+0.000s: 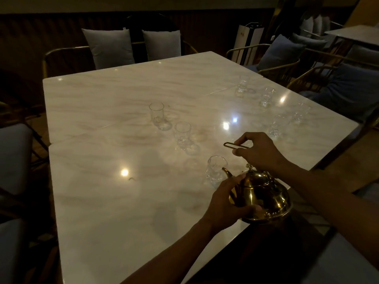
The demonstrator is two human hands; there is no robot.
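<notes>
Clear glasses (156, 114) stand on the marble table (102, 124), cushions (110, 48) beyond.

A: Teapot position?
B: Brass teapot (264, 197), lid on, at the near edge of the table (123, 201); spout beside the nearest glass (215, 171).
A: Hand contact?
B: Left hand (223, 199) grips the body on the spout side. Right hand (258, 150) pinches the wire handle (235, 145) (raised above the lid).
A: Other glassware?
B: A second glass (183, 136) and a third glass (158, 115) stand in line beyond; further glasses (266, 97) stand far right.
</notes>
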